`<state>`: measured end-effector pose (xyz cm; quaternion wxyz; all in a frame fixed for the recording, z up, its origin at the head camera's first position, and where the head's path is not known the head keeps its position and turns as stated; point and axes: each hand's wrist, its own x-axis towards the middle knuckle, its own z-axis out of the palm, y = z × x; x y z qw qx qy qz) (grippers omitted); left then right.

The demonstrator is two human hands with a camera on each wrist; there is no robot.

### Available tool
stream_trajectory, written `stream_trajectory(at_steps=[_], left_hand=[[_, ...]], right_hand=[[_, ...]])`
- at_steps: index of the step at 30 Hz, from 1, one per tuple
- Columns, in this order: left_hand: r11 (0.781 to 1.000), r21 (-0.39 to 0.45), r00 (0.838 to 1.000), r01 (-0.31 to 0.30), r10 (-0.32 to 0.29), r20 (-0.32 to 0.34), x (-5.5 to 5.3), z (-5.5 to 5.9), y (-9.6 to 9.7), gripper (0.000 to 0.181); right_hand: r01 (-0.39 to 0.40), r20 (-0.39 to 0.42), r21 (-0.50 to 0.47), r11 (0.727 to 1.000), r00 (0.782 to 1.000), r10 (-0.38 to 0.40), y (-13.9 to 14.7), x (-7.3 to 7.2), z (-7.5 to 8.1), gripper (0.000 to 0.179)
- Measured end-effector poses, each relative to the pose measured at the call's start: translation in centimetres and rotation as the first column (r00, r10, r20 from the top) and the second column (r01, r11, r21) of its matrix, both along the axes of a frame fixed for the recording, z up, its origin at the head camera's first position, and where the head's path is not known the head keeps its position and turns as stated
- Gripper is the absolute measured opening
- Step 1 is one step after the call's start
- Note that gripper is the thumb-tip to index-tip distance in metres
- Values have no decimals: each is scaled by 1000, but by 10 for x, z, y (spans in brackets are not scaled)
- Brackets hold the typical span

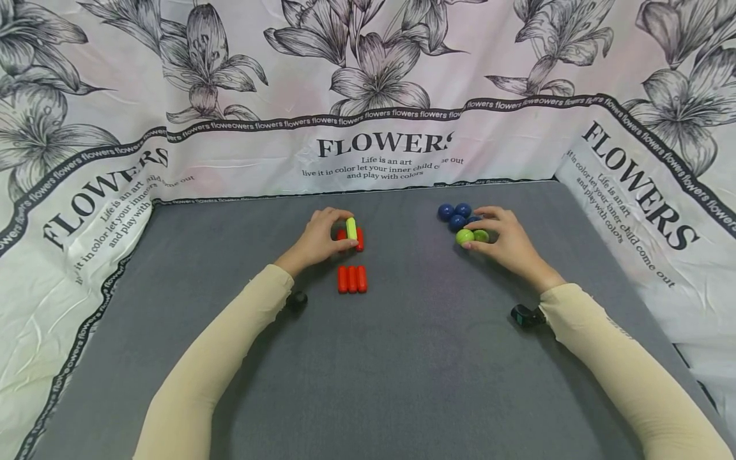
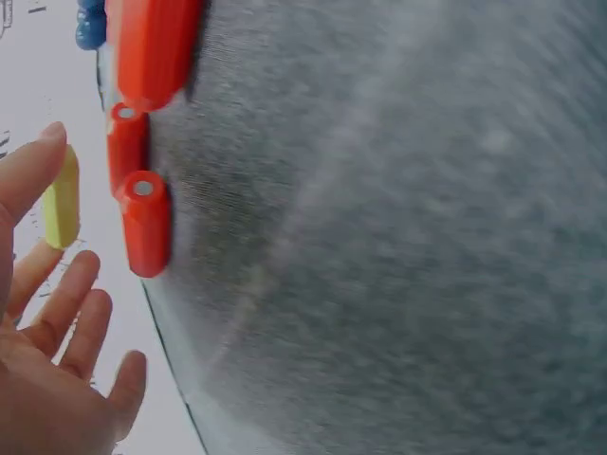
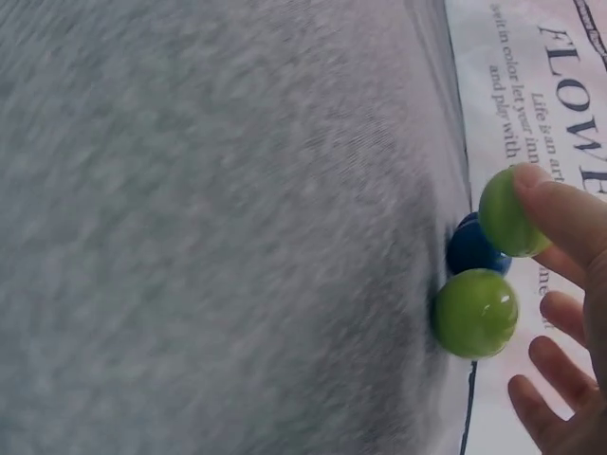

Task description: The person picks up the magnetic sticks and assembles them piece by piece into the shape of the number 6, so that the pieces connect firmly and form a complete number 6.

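My left hand (image 1: 316, 239) pinches a short yellow stick (image 1: 351, 229) between thumb and forefinger; its faceted sides show in the left wrist view, the other fingers spread apart. Behind and beside it are red sticks (image 1: 360, 239), partly covered by the yellow one. Nearer the front, three red sticks (image 1: 352, 279) lie side by side. At the right, my right hand (image 1: 512, 243) holds a glossy green ball (image 3: 503, 210) between thumb and fingers. A second green ball (image 3: 476, 313) sits close by, and several dark blue balls (image 1: 457, 222) cluster just beyond the fingertips.
A grey cloth-covered table (image 1: 402, 358) spreads under both arms. White floral fabric (image 1: 379, 156) hangs along its back and sides. Below the left wrist shows a small black object (image 1: 297, 301), and a black wrist device (image 1: 526, 316) is at the right sleeve.
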<state>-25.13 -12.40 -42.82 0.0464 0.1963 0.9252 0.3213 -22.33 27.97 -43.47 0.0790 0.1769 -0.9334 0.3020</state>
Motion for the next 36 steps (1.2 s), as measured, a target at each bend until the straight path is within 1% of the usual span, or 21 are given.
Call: stream_trajectory(at_steps=[2, 5, 9, 11, 13, 18, 21, 24, 26, 29, 32, 36], left_hand=[[1000, 27, 1000, -7, 8, -11, 0, 3, 3, 59], [997, 79, 1000, -20, 19, 7, 2, 8, 8, 59], [984, 173, 998, -26, 16, 62, 2, 12, 15, 60], [978, 209, 998, -23, 9, 70, 1, 12, 18, 60], [974, 225, 998, -15, -1, 70, 1, 13, 21, 59], [980, 198, 998, 19, -30, 53, 2, 17, 31, 51], [985, 166, 997, 48, -57, 46, 4, 19, 37, 49], [987, 147, 996, 70, -78, 52, 5, 20, 42, 49], [987, 141, 994, 74, -84, 64, 6, 21, 46, 48], [988, 127, 994, 82, -90, 62, 7, 21, 52, 43], [990, 106, 993, 98, -104, 53, 8, 20, 57, 36], [989, 80, 990, 127, -132, 53, 9, 17, 65, 31]], right_hand=[[-2, -36, -19, 1000, 999, 1, -2, 0, 3, 37], [0, -50, -44, 999, 999, -2, -6, 0, 7, 39], [28, 15, -75, 997, 1000, -27, -16, 3, 12, 40], [39, 55, -95, 995, 998, -34, -23, 3, 14, 39], [43, 92, -112, 993, 995, -33, -28, 4, 14, 39], [22, 128, -163, 986, 992, -1, -42, 3, 13, 38], [17, 165, -220, 975, 986, 20, -49, 1, 13, 37], [10, 213, -288, 958, 976, 54, -55, 0, 12, 39], [4, 247, -335, 942, 965, 84, -58, 0, 13, 40], [4, 294, -382, 924, 948, 118, -61, 1, 14, 42], [4, 334, -392, 920, 933, 138, -63, 1, 13, 45], [-17, 359, -369, 929, 920, 159, -63, 2, 11, 48]])
